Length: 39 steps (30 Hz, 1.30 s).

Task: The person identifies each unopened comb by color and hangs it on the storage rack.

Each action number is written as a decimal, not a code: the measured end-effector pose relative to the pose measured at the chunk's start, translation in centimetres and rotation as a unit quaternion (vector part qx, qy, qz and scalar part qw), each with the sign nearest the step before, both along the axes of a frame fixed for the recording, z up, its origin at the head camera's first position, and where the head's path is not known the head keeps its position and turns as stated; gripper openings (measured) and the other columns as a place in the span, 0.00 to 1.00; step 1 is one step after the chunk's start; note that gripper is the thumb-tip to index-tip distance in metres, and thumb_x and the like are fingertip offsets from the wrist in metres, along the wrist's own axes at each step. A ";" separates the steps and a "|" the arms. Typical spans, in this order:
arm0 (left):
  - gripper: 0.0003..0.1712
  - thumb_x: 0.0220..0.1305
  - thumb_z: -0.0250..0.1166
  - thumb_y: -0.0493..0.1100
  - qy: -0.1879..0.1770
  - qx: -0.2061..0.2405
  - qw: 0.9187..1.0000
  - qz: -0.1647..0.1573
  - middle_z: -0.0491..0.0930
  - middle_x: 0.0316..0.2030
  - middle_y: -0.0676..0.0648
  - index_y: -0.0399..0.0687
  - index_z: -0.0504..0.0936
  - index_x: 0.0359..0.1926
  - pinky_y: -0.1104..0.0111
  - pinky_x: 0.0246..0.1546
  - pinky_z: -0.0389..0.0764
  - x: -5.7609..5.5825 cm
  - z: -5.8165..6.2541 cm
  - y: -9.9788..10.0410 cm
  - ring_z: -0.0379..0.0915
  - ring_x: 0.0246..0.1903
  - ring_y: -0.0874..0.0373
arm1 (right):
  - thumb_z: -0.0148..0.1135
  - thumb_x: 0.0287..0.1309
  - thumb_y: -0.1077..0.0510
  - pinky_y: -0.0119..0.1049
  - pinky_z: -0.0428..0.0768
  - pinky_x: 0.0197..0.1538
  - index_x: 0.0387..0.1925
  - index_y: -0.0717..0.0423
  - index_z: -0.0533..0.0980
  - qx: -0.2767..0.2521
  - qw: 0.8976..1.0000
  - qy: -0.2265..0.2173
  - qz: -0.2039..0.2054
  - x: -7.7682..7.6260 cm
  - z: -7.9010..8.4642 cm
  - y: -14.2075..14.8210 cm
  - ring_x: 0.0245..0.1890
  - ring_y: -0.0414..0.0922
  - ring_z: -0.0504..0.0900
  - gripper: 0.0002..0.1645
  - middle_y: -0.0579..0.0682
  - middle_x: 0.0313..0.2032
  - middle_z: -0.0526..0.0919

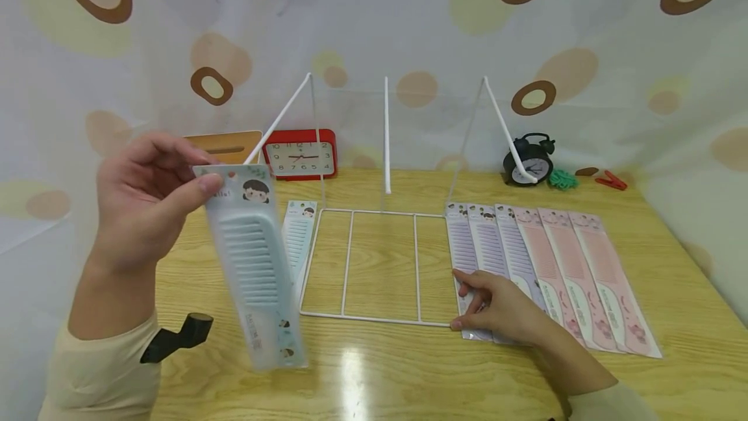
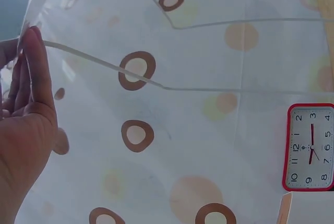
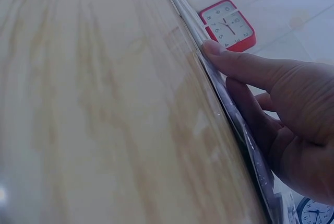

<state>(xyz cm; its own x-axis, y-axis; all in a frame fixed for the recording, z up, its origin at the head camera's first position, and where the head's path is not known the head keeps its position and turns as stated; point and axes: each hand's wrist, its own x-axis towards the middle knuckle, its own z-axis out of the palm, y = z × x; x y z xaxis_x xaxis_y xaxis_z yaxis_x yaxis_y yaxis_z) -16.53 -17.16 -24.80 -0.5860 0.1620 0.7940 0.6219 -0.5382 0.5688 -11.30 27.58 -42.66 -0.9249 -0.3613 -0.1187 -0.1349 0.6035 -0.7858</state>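
Observation:
My left hand [image 1: 137, 197] pinches the top edge of a packaged light-blue comb [image 1: 251, 265] between thumb and fingers, and the pack hangs down. The tip of the white wire rack's [image 1: 380, 320] left prong [image 1: 280, 115] meets the pack's top; whether it passes through the hole I cannot tell. In the left wrist view the prong [image 2: 104, 63] runs up to the fingertips. My right hand [image 1: 497, 307] touches the rack's right front corner with thumb and index finger apart, over the purple comb packs [image 1: 487, 249]. Another blue comb pack [image 1: 299, 236] lies left of the rack.
Pink comb packs [image 1: 596, 265] lie overlapping beside the purple ones. Behind the rack stand a red clock [image 1: 300, 154], a wooden-looking board [image 1: 224, 141] and a black alarm clock [image 1: 528, 164]. A green coil [image 1: 563, 179] and a red clip [image 1: 611, 180] lie at the back right.

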 end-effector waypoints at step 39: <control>0.07 0.61 0.69 0.30 -0.173 -0.191 0.959 0.115 0.84 0.33 0.50 0.40 0.85 0.41 0.74 0.38 0.85 -9.5 0.1 1.8 0.80 0.31 0.60 | 0.82 0.43 0.48 0.30 0.81 0.33 0.70 0.66 0.65 -0.009 1.000 -0.003 -0.018 0.1 0.1 -0.1 0.30 0.37 0.84 0.57 0.51 0.44 0.79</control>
